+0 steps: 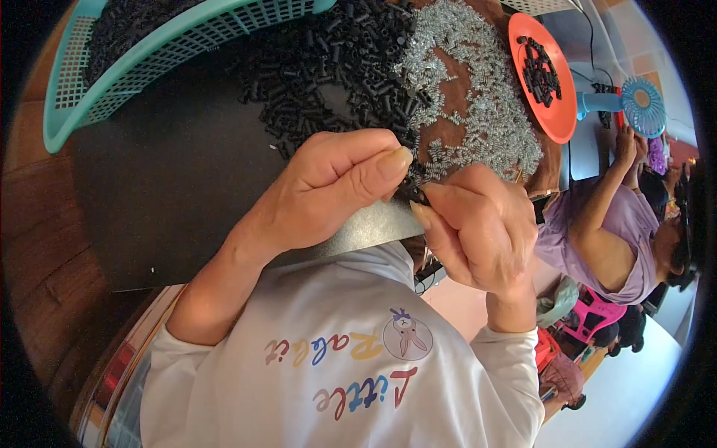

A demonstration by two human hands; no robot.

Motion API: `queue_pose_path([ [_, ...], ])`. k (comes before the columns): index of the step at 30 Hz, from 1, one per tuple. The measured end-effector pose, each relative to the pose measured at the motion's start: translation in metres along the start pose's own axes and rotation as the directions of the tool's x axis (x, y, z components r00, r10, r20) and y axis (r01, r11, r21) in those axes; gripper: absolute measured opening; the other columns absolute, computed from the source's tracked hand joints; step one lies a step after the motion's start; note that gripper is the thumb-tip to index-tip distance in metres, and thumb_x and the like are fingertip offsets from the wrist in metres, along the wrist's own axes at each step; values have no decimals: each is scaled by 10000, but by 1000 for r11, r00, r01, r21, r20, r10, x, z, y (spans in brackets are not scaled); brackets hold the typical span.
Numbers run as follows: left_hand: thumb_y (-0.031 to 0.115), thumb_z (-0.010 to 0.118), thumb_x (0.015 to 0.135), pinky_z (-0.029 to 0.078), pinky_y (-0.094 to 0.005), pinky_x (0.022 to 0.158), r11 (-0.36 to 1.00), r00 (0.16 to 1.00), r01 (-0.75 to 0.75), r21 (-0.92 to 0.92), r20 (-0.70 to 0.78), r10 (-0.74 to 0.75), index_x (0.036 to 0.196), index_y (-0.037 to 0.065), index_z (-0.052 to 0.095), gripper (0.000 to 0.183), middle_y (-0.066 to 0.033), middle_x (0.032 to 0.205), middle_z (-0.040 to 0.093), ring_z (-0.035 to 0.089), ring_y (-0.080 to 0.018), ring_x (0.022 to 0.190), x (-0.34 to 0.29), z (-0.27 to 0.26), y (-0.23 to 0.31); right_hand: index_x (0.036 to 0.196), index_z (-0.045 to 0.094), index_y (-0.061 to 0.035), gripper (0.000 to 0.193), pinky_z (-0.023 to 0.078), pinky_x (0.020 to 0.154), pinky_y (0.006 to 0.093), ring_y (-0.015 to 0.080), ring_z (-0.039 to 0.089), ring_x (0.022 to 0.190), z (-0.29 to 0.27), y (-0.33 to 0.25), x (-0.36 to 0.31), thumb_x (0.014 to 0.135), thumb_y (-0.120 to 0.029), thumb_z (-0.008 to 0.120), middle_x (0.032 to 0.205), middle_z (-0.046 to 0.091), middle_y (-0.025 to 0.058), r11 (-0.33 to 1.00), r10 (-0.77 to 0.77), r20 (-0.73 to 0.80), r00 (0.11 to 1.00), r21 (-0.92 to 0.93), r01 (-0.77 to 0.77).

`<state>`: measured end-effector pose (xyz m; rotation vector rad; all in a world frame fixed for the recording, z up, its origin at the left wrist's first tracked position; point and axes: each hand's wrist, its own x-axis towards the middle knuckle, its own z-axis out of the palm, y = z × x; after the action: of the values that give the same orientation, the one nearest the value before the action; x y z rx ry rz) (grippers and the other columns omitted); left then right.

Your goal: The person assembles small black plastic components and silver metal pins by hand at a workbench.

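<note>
My left hand [340, 183] is curled closed, with the thumb pressed against the bent fingers; what lies inside it is hidden. Close beside it, my right hand [482, 224] pinches a small black plastic piece [416, 193] between thumb and forefinger. That piece sits in the narrow gap between both hands and is partly covered. Just beyond my hands spreads a heap of small black plastic tubes [328, 75]. Many small silvery metal springs [485, 104] lie to its right on a brown surface.
A teal plastic basket [112, 101] full of black pieces stands at the far left on the black tabletop [164, 201]. An orange-red plate [562, 119] holds several black tubes at the far right, near a small blue fan [643, 107]. Another person [609, 231] sits to the right.
</note>
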<state>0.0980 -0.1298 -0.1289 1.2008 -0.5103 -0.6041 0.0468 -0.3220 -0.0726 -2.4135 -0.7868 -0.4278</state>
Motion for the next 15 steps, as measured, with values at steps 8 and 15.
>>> queue_pose_path([
  [8,239,513,997,286,-234,466,986,995,-99,131,0,100,859,-1,559,281,22,622,447,365,-54,527,3,1,-3,894,605,-3,245,382,425,327,235,553,523,3,1,-5,690,3,740,707,581,95,1000,15,-6,1000,8,-15],
  [15,208,510,996,285,-227,467,995,998,46,89,29,-49,852,2,558,256,29,618,437,365,-44,536,2,-3,5,906,606,1,261,395,428,341,241,532,504,5,-2,-2,677,11,731,713,555,98,998,-42,16,999,-39,42],
])
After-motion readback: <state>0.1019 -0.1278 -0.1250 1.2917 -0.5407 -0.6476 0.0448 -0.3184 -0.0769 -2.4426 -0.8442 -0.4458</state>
